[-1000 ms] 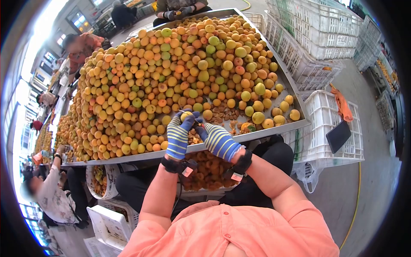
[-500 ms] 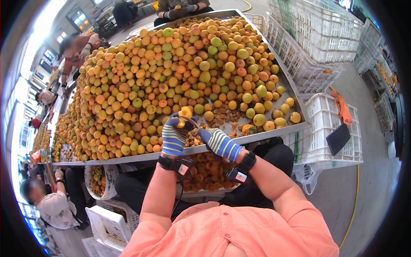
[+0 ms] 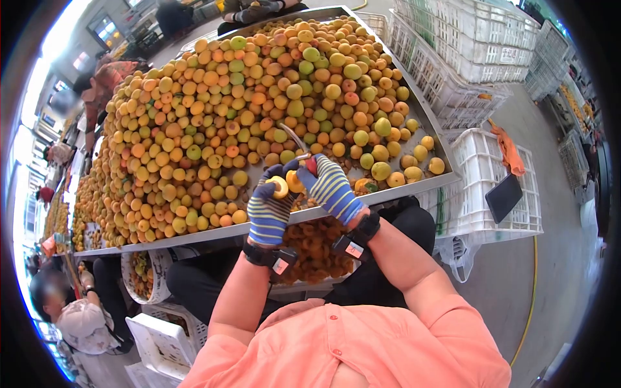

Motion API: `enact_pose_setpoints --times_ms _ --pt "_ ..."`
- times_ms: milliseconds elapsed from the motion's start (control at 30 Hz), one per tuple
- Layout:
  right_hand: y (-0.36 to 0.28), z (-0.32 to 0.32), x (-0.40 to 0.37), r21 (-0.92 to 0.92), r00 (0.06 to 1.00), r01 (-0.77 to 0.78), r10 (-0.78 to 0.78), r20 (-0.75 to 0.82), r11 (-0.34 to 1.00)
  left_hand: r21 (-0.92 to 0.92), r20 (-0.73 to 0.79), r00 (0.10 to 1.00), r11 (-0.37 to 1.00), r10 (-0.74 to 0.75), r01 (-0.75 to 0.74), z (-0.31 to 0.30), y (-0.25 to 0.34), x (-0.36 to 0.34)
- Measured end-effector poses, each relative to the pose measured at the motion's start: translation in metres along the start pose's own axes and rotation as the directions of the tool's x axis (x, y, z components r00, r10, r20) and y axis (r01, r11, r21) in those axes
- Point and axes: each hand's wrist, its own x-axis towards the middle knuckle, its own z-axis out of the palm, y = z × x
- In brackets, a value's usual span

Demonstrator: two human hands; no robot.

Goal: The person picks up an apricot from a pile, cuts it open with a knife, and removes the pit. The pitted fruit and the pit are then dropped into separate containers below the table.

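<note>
My left hand (image 3: 270, 210), in a blue-and-yellow striped glove, is closed around a cut apricot half (image 3: 279, 187) with its pale inside showing. My right hand (image 3: 335, 191), gloved alike, grips a curved knife (image 3: 294, 140); a bit of red handle shows at the fingers and the blade points up and away over the fruit. Between the two hands sits another apricot piece (image 3: 295, 182), right at the right fingertips. Both hands are over the near edge of a metal-rimmed table (image 3: 414, 188) heaped with whole apricots (image 3: 194, 129).
Below the table edge stands a crate of apricot halves (image 3: 314, 249). A white bucket (image 3: 162, 275) and a white plastic box (image 3: 158, 343) are at my left. White crates (image 3: 475, 52) are stacked on the right, one holding an orange cloth (image 3: 506, 149). Co-workers (image 3: 81, 317) sit along the left.
The knife blade has swung up and away from the fruit, and my right hand has turned upward. The apricot now shows as separate cut pieces between my hands.
</note>
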Motion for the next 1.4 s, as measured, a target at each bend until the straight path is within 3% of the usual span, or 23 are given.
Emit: enact_pose_setpoints --times_ms 67,167,267,333,400,433,467,533,667,767,900,1000,1100,1400 --pt "0.0 -0.004 0.0 -0.069 0.995 -0.056 0.061 0.075 0.996 -0.084 -0.021 0.999 0.996 -0.034 0.032 -0.006 -0.006 0.003" --pt "0.006 0.003 -0.006 -0.251 0.996 0.054 -0.033 0.089 0.966 -0.119 -0.098 0.993 0.991 -0.069 0.057 -0.02 -0.015 0.009" --pt "0.002 0.001 -0.007 0.221 0.987 -0.107 0.076 0.144 0.969 -0.066 -0.049 0.991 0.99 -0.125 0.121 -0.025 -0.019 0.009" --pt "-0.012 -0.005 -0.006 0.385 0.973 -0.23 0.197 0.124 0.894 -0.025 -0.035 0.996 0.996 -0.085 0.084 -0.032 -0.026 0.012" --pt "-0.021 -0.01 -0.001 0.646 0.937 -0.33 0.322 0.135 0.688 -0.064 0.03 0.991 0.99 -0.127 0.129 -0.034 -0.031 0.01" --pt "-0.024 -0.01 0.001 0.744 0.956 -0.244 0.283 0.077 0.623 0.023 -0.054 0.989 0.99 -0.137 0.138 -0.031 -0.037 0.008" --pt "-0.029 -0.015 0.0 0.799 0.944 -0.256 0.319 0.085 0.544 0.084 -0.082 0.986 0.985 -0.147 0.154 -0.03 -0.041 0.005" --pt "-0.026 -0.018 0.005 0.827 0.957 -0.205 0.284 0.058 0.523 0.204 -0.131 0.977 0.96 -0.167 0.192 -0.022 -0.05 0.002" --pt "-0.032 -0.017 0.003 0.781 0.968 -0.05 0.223 -0.116 0.623 0.192 -0.235 0.949 0.947 -0.211 0.258 0.015 -0.068 -0.008" --pt "-0.036 -0.025 -0.001 0.744 0.972 -0.017 0.185 -0.144 0.668 0.268 -0.239 0.959 0.939 -0.153 0.216 0.018 -0.069 -0.007" --pt "-0.035 -0.028 0.003 0.807 0.958 -0.005 0.235 -0.166 0.59 0.287 -0.238 0.963 0.938 -0.128 0.195 0.026 -0.07 -0.006" --pt "-0.038 -0.025 0.004 0.69 0.943 0.086 0.165 -0.289 0.718 0.509 -0.247 0.967 0.857 0.063 0.074 0.029 -0.077 -0.006" --pt "-0.036 -0.023 0.003 0.689 0.941 0.059 0.19 -0.279 0.722 0.654 -0.158 0.974 0.756 0.165 -0.022 0.013 -0.084 -0.001" --pt "-0.001 -0.016 0.026 0.919 0.872 -0.097 0.478 -0.107 0.381 0.852 -0.111 0.922 0.514 0.372 -0.104 0.0 -0.091 0.015"
